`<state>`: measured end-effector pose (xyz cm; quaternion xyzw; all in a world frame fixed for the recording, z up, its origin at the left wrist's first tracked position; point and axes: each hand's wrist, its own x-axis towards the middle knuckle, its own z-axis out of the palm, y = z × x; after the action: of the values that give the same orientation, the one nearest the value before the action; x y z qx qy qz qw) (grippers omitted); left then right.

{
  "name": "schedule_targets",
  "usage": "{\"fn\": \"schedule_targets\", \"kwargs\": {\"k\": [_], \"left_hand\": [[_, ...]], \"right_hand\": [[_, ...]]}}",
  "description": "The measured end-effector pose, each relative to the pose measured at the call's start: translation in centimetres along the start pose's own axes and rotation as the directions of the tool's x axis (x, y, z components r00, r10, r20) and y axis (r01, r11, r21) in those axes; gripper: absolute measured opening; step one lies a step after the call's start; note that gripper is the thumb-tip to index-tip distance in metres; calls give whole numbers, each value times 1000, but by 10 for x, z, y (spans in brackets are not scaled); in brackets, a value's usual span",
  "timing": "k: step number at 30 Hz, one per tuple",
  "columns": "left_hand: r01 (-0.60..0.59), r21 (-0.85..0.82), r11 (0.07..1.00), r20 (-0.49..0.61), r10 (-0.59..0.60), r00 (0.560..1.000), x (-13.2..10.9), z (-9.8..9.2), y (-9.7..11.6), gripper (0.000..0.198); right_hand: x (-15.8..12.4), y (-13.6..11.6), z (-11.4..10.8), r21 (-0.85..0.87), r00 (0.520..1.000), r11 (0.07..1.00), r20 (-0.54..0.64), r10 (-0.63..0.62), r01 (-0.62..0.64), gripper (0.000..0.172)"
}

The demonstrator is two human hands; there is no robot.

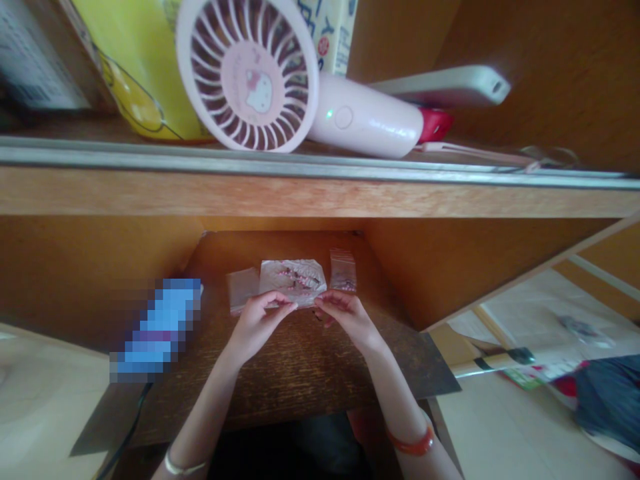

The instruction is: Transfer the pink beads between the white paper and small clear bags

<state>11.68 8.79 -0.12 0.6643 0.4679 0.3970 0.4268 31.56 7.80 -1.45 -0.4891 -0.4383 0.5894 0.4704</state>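
Note:
My left hand [264,321] and my right hand [349,316] face each other over the dark desk, each with thumb and fingertips pinched together. Whatever lies between the fingertips is too small to make out. Just beyond them is a crumpled white sheet [273,273], with small pink and dark pieces [299,277] scattered on it. A clear plastic bag [243,288] lies left of the sheet, close to my left hand. Right of the sheet, beyond my right hand, is a small clear zip bag [343,267] with tiny pieces at its bottom.
A shelf edge [320,193] crosses above the desk [280,380]. On the shelf are a pink handheld fan [370,113], a yellow container [145,67] and a white device [450,85]. A blurred-out blue screen [157,330] stands at the left, with a cable [133,427] below it.

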Motion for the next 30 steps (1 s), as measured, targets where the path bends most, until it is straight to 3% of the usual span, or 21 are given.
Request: {"fn": "schedule_targets", "kwargs": {"k": [5, 11, 15, 18, 24, 30], "left_hand": [[-12, 80, 997, -29, 14, 999, -2, -2, 2, 20], [-43, 38, 998, -21, 44, 999, -2, -1, 4, 19], [-61, -12, 998, 39, 61, 997, -3, 5, 8, 18], [-64, -1, 998, 10, 64, 998, -4, 9, 10, 18], [-75, 67, 995, -35, 77, 996, -6, 8, 10, 17], [-30, -34, 999, -5, 30, 1000, -2, 0, 10, 17]], "right_hand": [[0, 0, 1, -24, 999, 998, -6, -51, 50, 24], [-3, -1, 3, -49, 993, 992, -34, -116, 114, 20], [-5, 0, 8, -85, 982, 982, 91, -163, 171, 18], [-4, 2, 12, -108, 966, 967, 139, -217, 232, 18], [-2, 6, 14, -132, 961, 956, 120, -248, 262, 12], [0, -2, 17, -142, 968, 958, 67, -243, 250, 11]]}}
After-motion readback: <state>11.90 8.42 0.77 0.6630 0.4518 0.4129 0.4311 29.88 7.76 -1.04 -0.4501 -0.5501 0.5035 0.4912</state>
